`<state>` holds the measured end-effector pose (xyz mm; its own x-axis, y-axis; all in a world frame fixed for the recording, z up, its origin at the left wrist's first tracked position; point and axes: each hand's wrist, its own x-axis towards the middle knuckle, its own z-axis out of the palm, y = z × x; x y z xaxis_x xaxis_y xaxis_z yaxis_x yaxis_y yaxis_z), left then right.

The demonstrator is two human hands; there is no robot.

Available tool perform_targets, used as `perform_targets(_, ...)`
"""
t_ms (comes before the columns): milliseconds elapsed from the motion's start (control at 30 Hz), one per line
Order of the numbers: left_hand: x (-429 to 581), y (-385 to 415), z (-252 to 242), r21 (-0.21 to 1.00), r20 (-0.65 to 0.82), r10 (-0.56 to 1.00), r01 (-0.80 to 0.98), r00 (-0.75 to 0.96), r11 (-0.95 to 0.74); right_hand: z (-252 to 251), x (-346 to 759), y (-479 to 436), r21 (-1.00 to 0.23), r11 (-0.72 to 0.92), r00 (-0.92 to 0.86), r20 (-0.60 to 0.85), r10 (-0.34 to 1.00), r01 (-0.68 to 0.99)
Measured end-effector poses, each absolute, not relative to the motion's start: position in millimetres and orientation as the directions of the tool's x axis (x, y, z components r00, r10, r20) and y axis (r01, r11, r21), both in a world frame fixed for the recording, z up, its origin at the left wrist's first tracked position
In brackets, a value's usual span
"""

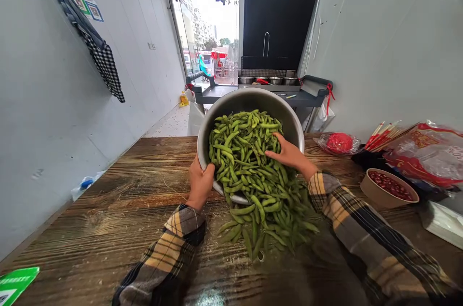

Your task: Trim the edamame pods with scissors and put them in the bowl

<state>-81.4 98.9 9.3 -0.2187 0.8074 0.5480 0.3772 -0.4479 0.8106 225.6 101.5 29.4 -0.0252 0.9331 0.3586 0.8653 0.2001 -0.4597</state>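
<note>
A large metal bowl (249, 95) full of green edamame pods (246, 146) is tipped towards me over the wooden table. Pods spill over its near rim into a pile (267, 224) on the tabletop. My left hand (201, 181) is closed on the bowl's left rim, thumb on the inside edge. Inside the right part of the bowl, my right hand (287, 153) lies against the pods, its thumb and a finger spread apart. Its other fingers are hidden from view.
On the right are a paper bowl of dark red beans (390, 186), a red bundle in clear plastic (339, 143), red-and-white sticks (382, 134) and plastic packaging (427, 151). A green card (18, 284) lies near left. Beyond the table stands a grey cart (224, 91) with metal pans.
</note>
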Motion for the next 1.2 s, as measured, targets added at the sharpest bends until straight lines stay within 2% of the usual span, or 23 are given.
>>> perform_targets(100,-82,97,11,0.823,0.536,0.809,0.362,-0.239,-0.438,21,224,80,-0.396,0.334,-0.134,0.453,0.881,0.856)
perform_targets(233,-83,97,10,0.83,0.53,0.81,0.346,-0.249,-0.437,17,220,45,-0.312,0.393,-0.199,0.505,0.84,0.865)
perform_targets(400,-84,99,7,0.838,0.515,0.824,0.341,-0.236,-0.426,26,238,16,-0.341,0.502,-0.307,0.488,0.817,0.795)
perform_targets(467,-85,100,6,0.834,0.518,0.827,0.343,-0.218,-0.432,30,253,19,-0.444,0.47,-0.169,0.565,0.807,0.763)
perform_targets(533,-86,101,5,0.83,0.525,0.825,0.344,-0.211,-0.44,30,267,30,-0.653,0.371,0.152,0.6,0.786,0.661)
perform_targets(567,-86,102,5,0.827,0.529,0.822,0.347,-0.21,-0.443,28,273,38,-0.795,0.328,0.328,0.532,0.781,0.51)
perform_targets(600,-86,102,4,0.822,0.534,0.819,0.354,-0.21,-0.446,25,277,46,-0.908,0.292,0.457,0.405,0.792,0.299)
perform_targets(633,-86,103,4,0.816,0.542,0.814,0.362,-0.21,-0.45,22,279,55,-0.937,0.268,0.48,0.345,0.807,0.222)
perform_targets(767,-84,101,7,0.8,0.553,0.814,0.386,-0.176,-0.46,1,277,78,-0.984,0.177,0.455,0.171,0.874,0.03)
perform_targets(867,-83,99,9,0.779,0.572,0.802,0.422,-0.172,-0.464,-16,270,82,-0.986,0.147,0.486,0.09,0.869,-0.08)
perform_targets(1000,-83,101,8,0.791,0.55,0.812,0.433,-0.192,-0.433,-31,267,76,-0.963,0.214,0.6,0.074,0.797,-0.166)
perform_targets(1200,-71,110,6,0.852,0.454,0.88,0.357,-0.137,-0.384,-30,270,72,-0.917,0.358,0.733,0.12,0.669,-0.176)
